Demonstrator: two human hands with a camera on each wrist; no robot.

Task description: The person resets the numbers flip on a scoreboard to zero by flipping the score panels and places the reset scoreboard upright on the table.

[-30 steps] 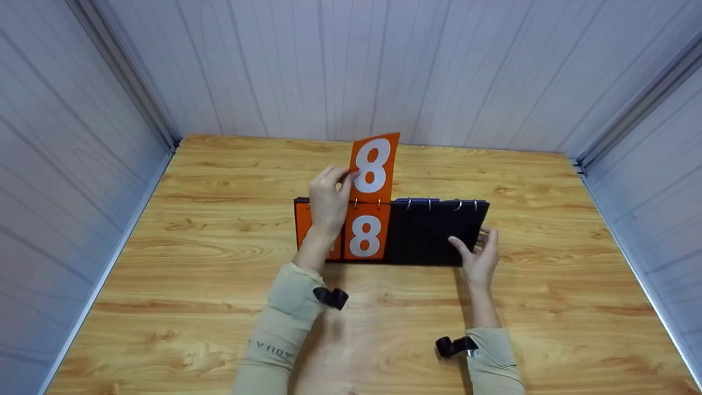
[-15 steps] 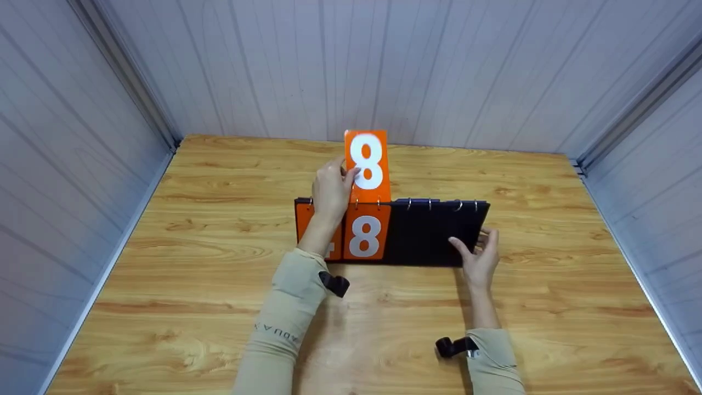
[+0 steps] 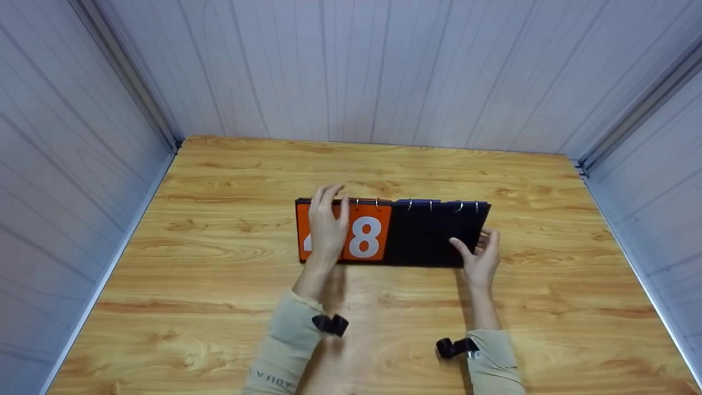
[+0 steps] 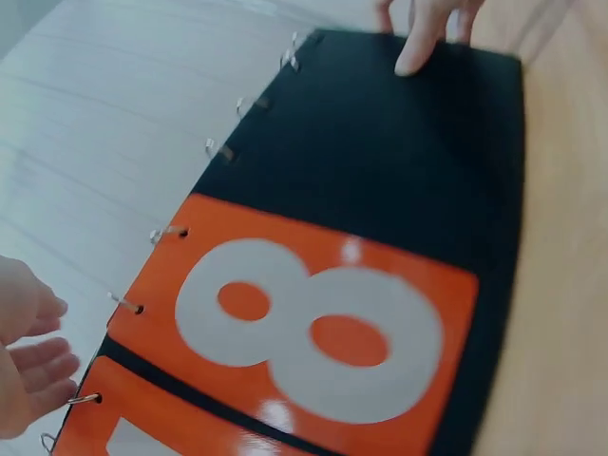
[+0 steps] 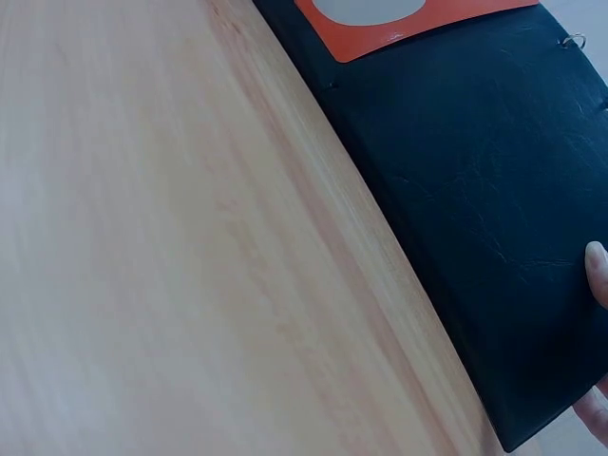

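A black flip scoreboard (image 3: 422, 236) stands on the table, ring-bound along its top edge. Its left half shows an orange number card with a white 8 (image 3: 364, 237), large in the left wrist view too. Beside that card is another orange card (image 3: 305, 222), its numeral mostly covered by my left hand (image 3: 328, 225). That hand is raised before the board with loosely bent fingers near the top edge, pinching nothing. My right hand (image 3: 480, 260) grips the board's right end, thumb on the black front and fingers behind. In the right wrist view the thumb (image 5: 598, 271) lies against the cover.
The wood-grain table (image 3: 219, 307) spreads around the board. Pale panelled walls (image 3: 356, 71) stand behind it and at both sides. Metal rings (image 3: 431, 205) stick up along the board's top, with a bit of blue card (image 3: 419, 201) behind it.
The orange 8 card that stood up above the rings has gone over behind the board. My left hand has let go of it and come down. The right hand stays put.
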